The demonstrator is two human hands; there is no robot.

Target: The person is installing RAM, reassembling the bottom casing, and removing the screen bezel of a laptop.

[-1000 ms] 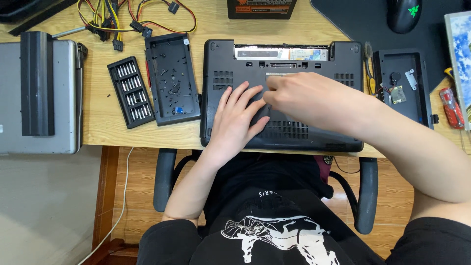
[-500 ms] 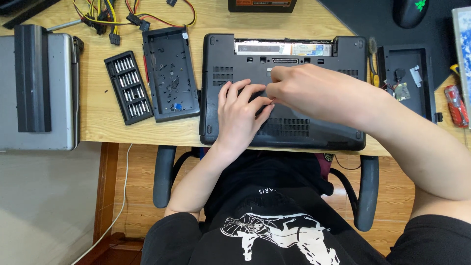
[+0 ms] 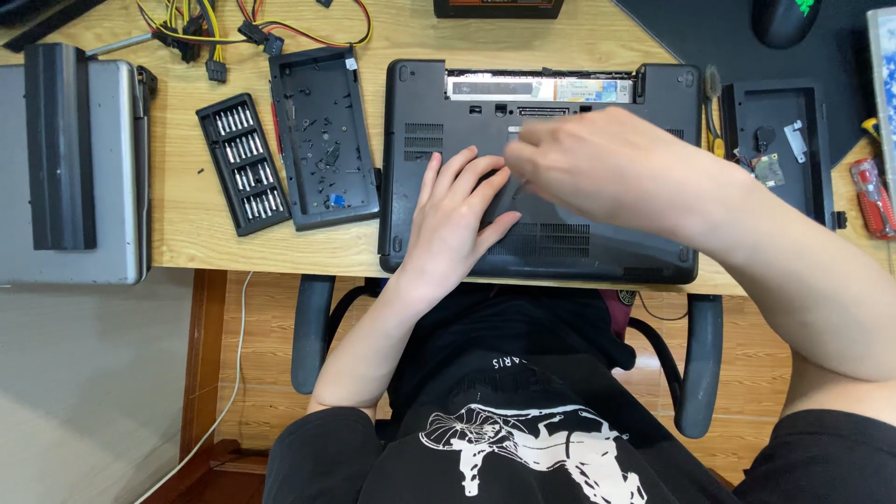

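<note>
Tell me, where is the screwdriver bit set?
The black bit set lies left on the desk, beside the black tray, left of the laptop.

Left hand lies flat, fingers spread — right hand hovers, blurred, fingers curled.

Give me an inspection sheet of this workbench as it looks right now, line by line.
Surface: light wooden desk, dark mat at its far right corner.
Job's things: black laptop lying bottom side up, open slot along its far edge.
Clutter: screwdriver bit set; black tray with screws; second black tray holding small parts; silver laptop at left; mouse; red-handled tool.
Hands: left hand flat on the laptop base; right hand over its middle, fingertips blurred.
Cables: coloured wire bundle at the far left.
Surroundings: chair armrests, wooden floor.
</note>
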